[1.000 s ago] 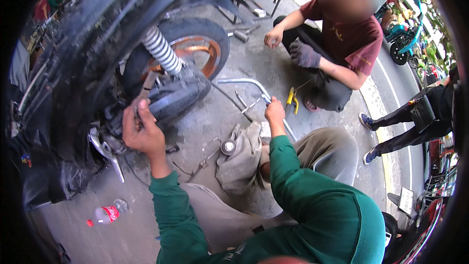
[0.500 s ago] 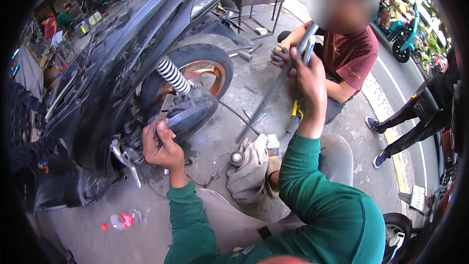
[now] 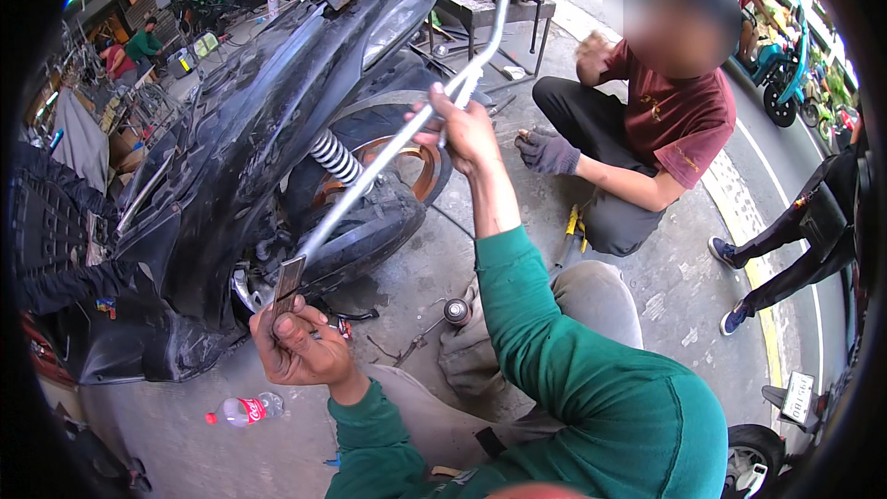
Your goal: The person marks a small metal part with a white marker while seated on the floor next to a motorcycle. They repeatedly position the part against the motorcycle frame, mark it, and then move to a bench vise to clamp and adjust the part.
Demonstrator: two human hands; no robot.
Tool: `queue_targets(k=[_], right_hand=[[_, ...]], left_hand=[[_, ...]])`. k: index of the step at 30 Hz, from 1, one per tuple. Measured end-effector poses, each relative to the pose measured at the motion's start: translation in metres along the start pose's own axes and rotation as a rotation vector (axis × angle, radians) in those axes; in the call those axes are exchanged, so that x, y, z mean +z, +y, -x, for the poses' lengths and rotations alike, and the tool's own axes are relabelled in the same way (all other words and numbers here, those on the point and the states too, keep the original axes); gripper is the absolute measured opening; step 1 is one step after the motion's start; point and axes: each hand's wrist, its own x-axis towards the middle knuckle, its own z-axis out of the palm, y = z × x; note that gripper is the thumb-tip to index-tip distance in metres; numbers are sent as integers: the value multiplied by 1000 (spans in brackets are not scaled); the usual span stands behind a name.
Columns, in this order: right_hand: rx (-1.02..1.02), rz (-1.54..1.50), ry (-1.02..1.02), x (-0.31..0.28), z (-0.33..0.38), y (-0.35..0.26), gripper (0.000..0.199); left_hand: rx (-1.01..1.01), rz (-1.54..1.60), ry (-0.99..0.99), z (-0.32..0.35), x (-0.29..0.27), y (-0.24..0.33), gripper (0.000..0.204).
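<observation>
My right hand [image 3: 467, 137] is closed around a long bent silver metal pipe [image 3: 370, 176], held up at a slant across the scooter's rear wheel. A small metal piece at the grip is partly hidden by my fingers. In my left hand [image 3: 300, 344], thumb and fingers pinch a flat, narrow metal strip [image 3: 290, 279] that points upward. The pipe's lower end lies right at the strip's top; whether they touch I cannot tell. Behind both hands stands a dark scooter [image 3: 222, 166] with a white-coiled shock absorber [image 3: 335, 157] and an orange-rimmed rear wheel [image 3: 431, 169].
A person in a maroon shirt [image 3: 679, 111] crouches at the right, one gloved hand [image 3: 550, 152] low. Yellow-handled tool [image 3: 571, 224], grey cloth [image 3: 467, 360] and plastic bottle [image 3: 245, 410] lie on the ground. A metal stand [image 3: 494, 11] carries a vise. Another person stands far right by the road.
My right hand has swung the pipe left, away from the crouching person, bringing its lower end to the strip. My left hand has lowered slightly. The crouching person's bare hand has lifted.
</observation>
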Motion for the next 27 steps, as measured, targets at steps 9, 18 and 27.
queue_targets(k=[9, 18, 27], right_hand=[[2, 3, -109, 37, -28, 2, 34], [-6, 122, -70, 43, -21, -1, 36], [-104, 20, -161, 48, -63, 30, 48]], left_hand=[[11, -25, -34, 10, 4, -10, 32], [-13, -140, 148, 8, 5, -12, 34], [-14, -43, -43, 3, 9, -10, 15]])
